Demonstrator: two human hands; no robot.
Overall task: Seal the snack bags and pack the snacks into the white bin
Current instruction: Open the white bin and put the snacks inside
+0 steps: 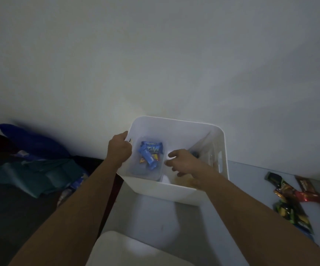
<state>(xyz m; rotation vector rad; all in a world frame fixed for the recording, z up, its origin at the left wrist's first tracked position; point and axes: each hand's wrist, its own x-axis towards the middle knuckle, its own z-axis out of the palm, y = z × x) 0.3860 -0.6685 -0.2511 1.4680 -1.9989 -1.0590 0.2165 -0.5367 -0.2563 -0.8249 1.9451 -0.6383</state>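
White bin (pixel 161 191) upright, blue snack packets (pixel 150 153) inside

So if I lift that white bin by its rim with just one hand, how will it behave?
The bin probably stays stiff; its walls look rigid. It looks light, holding only a few blue packets. With only the left hand gripping one side, it may tilt, sliding the contents.

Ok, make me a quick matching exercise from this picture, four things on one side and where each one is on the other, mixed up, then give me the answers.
Things:
1. left hand
2. right hand
3. blue snack packets
4. loose snack packets

Places:
A. on the table, right of the white bin
B. reaching down inside the bin
C. gripping the bin's left rim
D. in a clear tub inside the bin

Pairs: 1-C, 2-B, 3-D, 4-A
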